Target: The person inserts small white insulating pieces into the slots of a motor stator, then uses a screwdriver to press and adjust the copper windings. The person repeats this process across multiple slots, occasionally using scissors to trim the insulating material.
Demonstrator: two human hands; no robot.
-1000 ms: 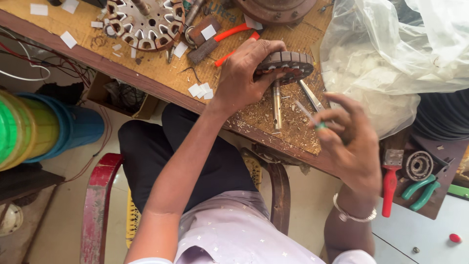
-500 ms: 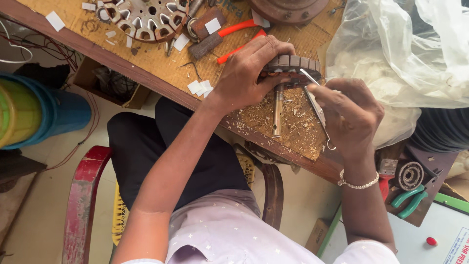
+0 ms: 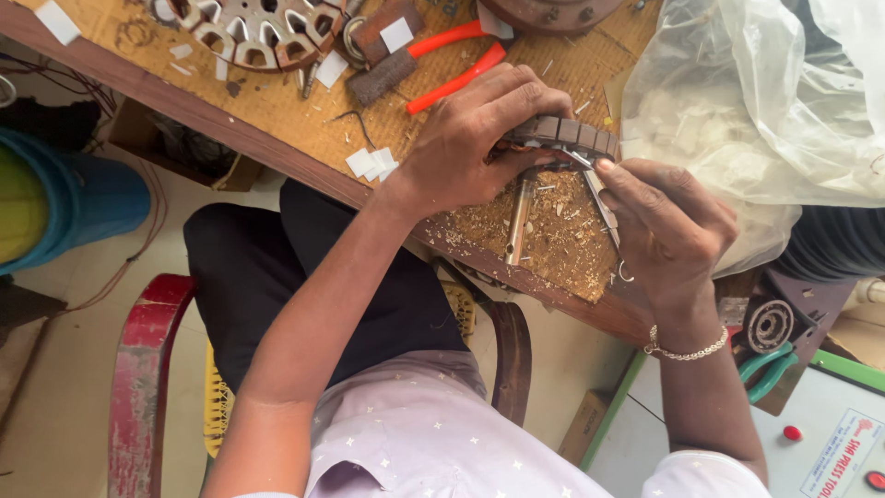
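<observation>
- Left hand point(image 3: 479, 143): clamped over the stator point(image 3: 567, 138), fingers curled across its top, pinning it to the bench point(image 3: 277, 101).
- Stator: round, dark grey, ribbed along the visible rim; resting at the near edge of the bench, mostly hidden under the left hand.
- Shaft point(image 3: 519, 219): plain metal rod, pointing from beneath the stator toward the body, lying on a patch of sawdust-like debris point(image 3: 562, 240).
- Right hand point(image 3: 668, 226): fingers pinched together on a thin metal tool point(image 3: 599, 198), tip set against the stator rim; ring end of the tool showing below the fingers.
- Bracelet point(image 3: 687, 352): thin chain on the right wrist.
- Pliers point(image 3: 433, 60): red handles, lying on the bench just behind the left hand.
- Second stator point(image 3: 263, 32): bare slotted core, far left of the bench, well apart from both hands.
- Paper scraps point(image 3: 369, 164): small white slips beside the left wrist.
- Plastic bag point(image 3: 756, 101): clear, crumpled, right of the stator.
</observation>
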